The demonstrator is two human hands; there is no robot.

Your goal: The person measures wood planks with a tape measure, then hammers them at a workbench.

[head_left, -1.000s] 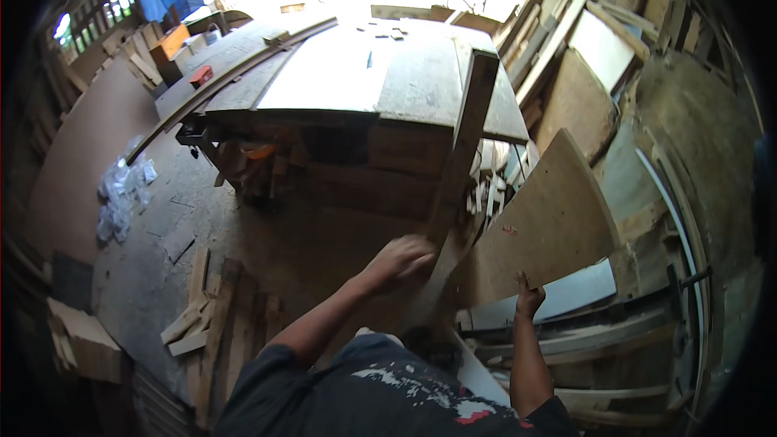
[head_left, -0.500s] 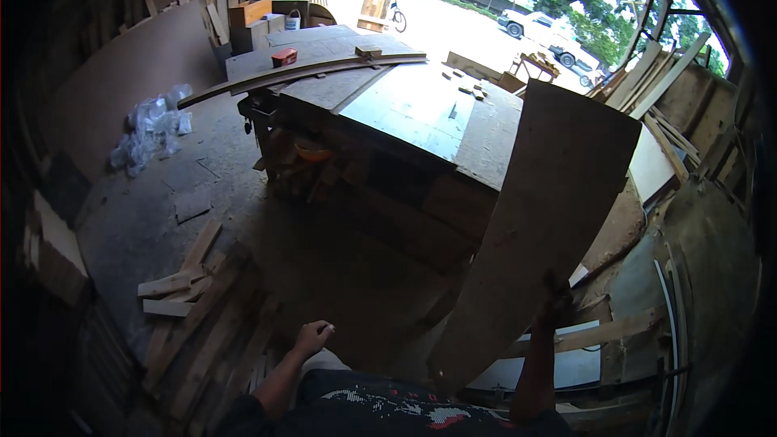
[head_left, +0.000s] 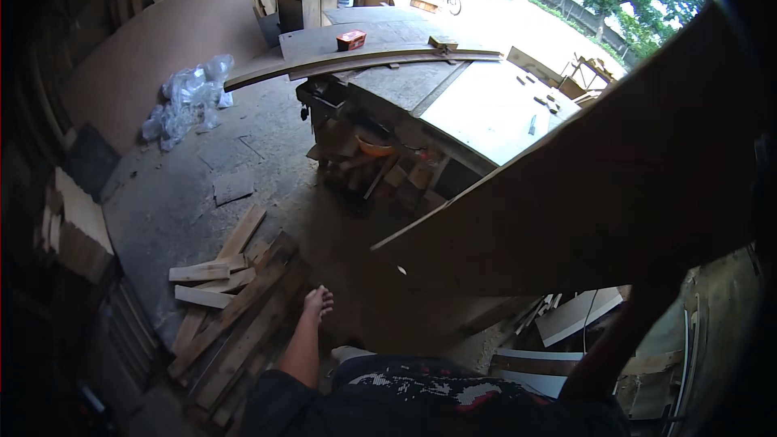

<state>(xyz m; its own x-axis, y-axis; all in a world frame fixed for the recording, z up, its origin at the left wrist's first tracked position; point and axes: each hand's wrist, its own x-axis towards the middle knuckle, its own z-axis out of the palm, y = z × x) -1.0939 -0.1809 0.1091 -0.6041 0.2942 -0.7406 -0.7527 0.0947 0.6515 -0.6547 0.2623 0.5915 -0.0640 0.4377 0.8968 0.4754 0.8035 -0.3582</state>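
Note:
A large, dark plywood panel (head_left: 566,194) hangs tilted across the right side, its pale edge sloping up and away from me. My right hand (head_left: 660,287) grips the panel's lower edge; its fingers are mostly lost in shadow. Low in front of my body, my left hand (head_left: 318,301) hangs with loosely curled fingers slightly apart, and nothing shows in it. Nearest to it are short wood offcuts (head_left: 212,271) and longer planks (head_left: 243,332) on the floor. The panel overlaps the near right part of the workbench (head_left: 388,85).
Across the bench lies a long wooden strip (head_left: 372,61), with a red box (head_left: 350,40) behind it. Clear plastic wrap (head_left: 194,101) is heaped on the floor at left, beside a big leaning sheet (head_left: 162,53). A stack of boards (head_left: 85,222) stands at far left.
The panel has swung from nearly upright to a slant and come nearer, rising to the right with my right hand. My view has turned right. My left hand's fingers have loosened.

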